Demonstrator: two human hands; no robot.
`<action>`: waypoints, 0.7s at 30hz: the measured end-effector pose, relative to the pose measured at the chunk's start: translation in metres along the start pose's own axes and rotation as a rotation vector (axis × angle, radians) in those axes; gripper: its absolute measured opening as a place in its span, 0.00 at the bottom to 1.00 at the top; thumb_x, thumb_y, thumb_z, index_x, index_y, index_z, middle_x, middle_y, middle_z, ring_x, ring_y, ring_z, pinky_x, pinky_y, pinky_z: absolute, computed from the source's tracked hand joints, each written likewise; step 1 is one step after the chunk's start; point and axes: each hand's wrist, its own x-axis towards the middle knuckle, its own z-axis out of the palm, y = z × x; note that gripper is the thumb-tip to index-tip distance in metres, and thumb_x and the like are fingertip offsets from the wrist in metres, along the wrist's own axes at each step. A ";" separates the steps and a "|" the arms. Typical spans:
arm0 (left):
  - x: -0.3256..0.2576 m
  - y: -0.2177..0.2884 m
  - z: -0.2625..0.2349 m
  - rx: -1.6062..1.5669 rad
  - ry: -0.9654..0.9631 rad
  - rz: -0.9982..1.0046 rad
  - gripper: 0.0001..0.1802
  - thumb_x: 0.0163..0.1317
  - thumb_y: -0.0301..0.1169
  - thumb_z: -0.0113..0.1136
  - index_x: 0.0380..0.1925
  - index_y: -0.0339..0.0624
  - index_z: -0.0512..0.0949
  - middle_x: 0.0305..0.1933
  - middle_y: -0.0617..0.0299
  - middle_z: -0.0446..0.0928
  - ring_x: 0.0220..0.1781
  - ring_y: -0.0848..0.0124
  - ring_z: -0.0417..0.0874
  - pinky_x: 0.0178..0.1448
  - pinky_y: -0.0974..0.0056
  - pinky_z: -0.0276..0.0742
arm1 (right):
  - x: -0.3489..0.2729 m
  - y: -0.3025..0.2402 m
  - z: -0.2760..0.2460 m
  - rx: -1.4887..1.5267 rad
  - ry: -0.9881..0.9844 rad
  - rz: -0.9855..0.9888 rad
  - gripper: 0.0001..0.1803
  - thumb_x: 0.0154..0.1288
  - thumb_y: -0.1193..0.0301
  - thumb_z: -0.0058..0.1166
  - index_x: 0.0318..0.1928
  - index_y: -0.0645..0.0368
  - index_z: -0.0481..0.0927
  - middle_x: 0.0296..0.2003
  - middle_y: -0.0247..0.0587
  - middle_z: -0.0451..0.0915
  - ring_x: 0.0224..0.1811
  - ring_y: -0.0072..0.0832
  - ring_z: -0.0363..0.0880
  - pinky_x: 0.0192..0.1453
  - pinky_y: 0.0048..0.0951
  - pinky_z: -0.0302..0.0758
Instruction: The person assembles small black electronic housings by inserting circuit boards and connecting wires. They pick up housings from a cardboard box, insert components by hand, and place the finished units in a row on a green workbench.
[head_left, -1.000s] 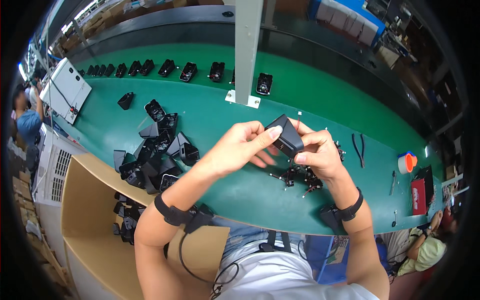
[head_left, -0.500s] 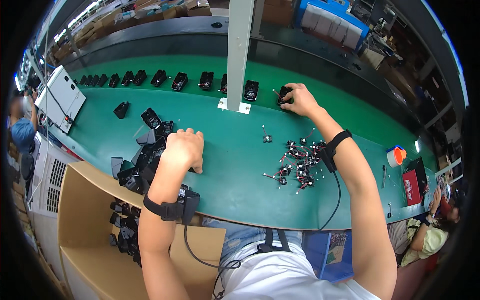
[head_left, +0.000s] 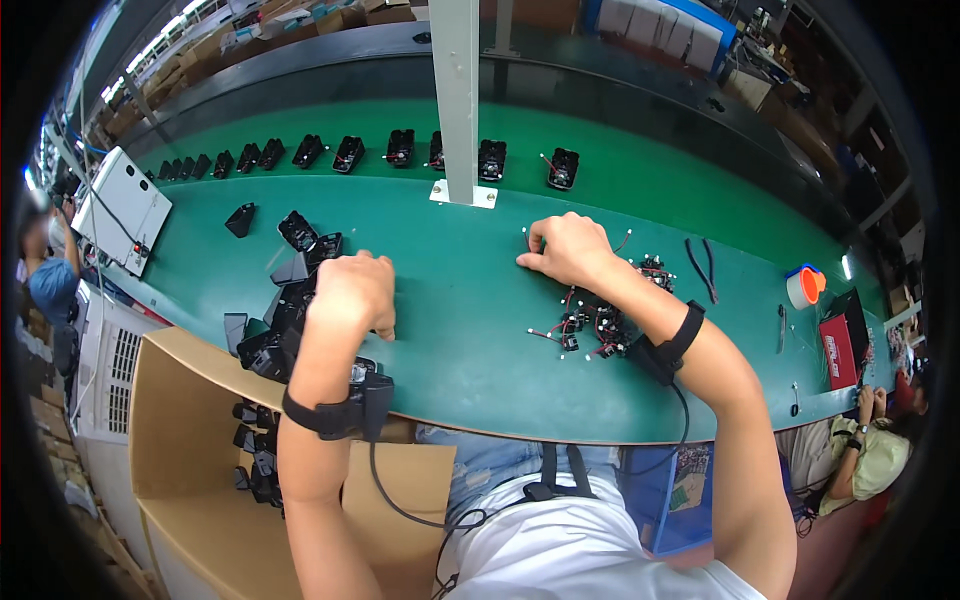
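Note:
My left hand (head_left: 355,290) is closed with its fingers curled down, at the right side of a heap of black plastic housings (head_left: 290,305). What it grips is hidden beneath it. My right hand (head_left: 572,248) pinches down on the green bench (head_left: 455,330), just behind a pile of small wired parts (head_left: 600,325) with red and black leads and white plugs. A thin lead with a white plug (head_left: 525,233) pokes out by its fingertips; the rest of that wired part is covered. A black housing (head_left: 563,168) with a red lead stands on the green strip beyond.
A row of black housings (head_left: 348,154) runs leftward along the strip. A metal post (head_left: 457,110) rises from the bench. Pliers (head_left: 703,270), an orange-and-white tape roll (head_left: 803,288) and a red box (head_left: 838,352) lie right. A cardboard box (head_left: 185,440) stands lower left; people sit at both sides.
My right hand has let go of the housing on the strip and come back toward me, onto the lone wired part. My left hand has stayed by the heap. The view has shifted slightly.

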 end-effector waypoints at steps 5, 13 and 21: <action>0.016 0.009 0.007 -0.061 0.035 0.201 0.28 0.41 0.33 0.78 0.46 0.37 0.82 0.45 0.48 0.86 0.52 0.52 0.86 0.55 0.55 0.83 | -0.005 0.019 0.000 0.247 0.141 -0.212 0.09 0.58 0.65 0.69 0.35 0.56 0.88 0.32 0.45 0.87 0.38 0.39 0.87 0.44 0.38 0.82; 0.020 0.050 0.013 -0.735 0.254 0.744 0.28 0.51 0.32 0.74 0.51 0.35 0.75 0.45 0.48 0.83 0.51 0.57 0.86 0.55 0.58 0.81 | -0.051 0.009 -0.021 0.754 0.267 -0.426 0.08 0.60 0.73 0.68 0.37 0.64 0.84 0.37 0.41 0.87 0.38 0.29 0.86 0.46 0.29 0.82; 0.014 0.041 0.005 -1.652 -0.053 1.027 0.35 0.49 0.29 0.80 0.57 0.34 0.74 0.52 0.62 0.79 0.53 0.73 0.81 0.62 0.64 0.78 | -0.075 -0.009 -0.044 0.540 0.485 -0.793 0.09 0.56 0.78 0.68 0.37 0.61 0.82 0.43 0.42 0.84 0.44 0.39 0.83 0.48 0.36 0.80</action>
